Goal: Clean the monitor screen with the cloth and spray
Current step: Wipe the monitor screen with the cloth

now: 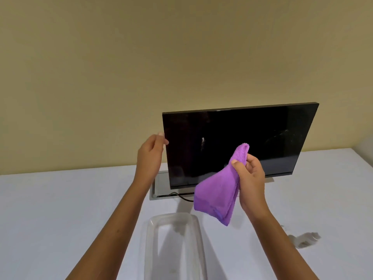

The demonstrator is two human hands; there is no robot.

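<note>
A black monitor [232, 142] stands on the white table [60, 209], its dark screen facing me and turned a little to the left. My left hand [150, 152] grips the monitor's left edge, thumb on the front. My right hand [250, 178] holds a folded purple cloth [218, 190] in front of the lower middle of the screen; the cloth hangs down and does not seem to touch the glass. Faint smears show on the right part of the screen. No spray bottle is in view.
A clear plastic tray [173, 245] lies on the table close to me, between my forearms. A black cable [181, 197] runs out from under the monitor by its silver base [159, 186]. A small whitish object [304, 239] lies at the right. A beige wall rises behind.
</note>
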